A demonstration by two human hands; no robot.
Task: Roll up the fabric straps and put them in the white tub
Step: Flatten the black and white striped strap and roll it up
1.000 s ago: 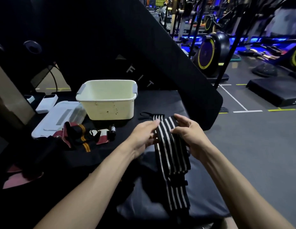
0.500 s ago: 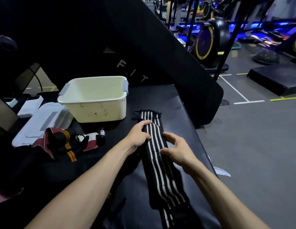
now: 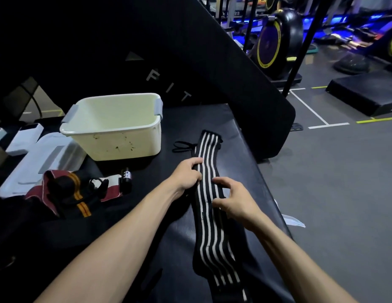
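Note:
A long black strap with white stripes (image 3: 209, 226) lies flat along the black padded bench (image 3: 245, 154), its far end near a thin black loop (image 3: 182, 146). My left hand (image 3: 186, 174) pinches the strap's left edge. My right hand (image 3: 234, 200) rests on its right edge, fingers curled onto the fabric. The white tub (image 3: 116, 127) stands empty at the back left of the bench. A heap of maroon, black and orange straps (image 3: 70, 193) lies left of my arms.
White flat cases (image 3: 39, 158) lie left of the tub. A small black roll (image 3: 127, 178) sits by the heap. The bench's black backrest (image 3: 190, 62) rises behind. Grey gym floor and exercise machines (image 3: 278, 40) are to the right.
The striped strap went from being held up between both hands to lying stretched flat on the bench. Both hands have slid along it and now press its edges.

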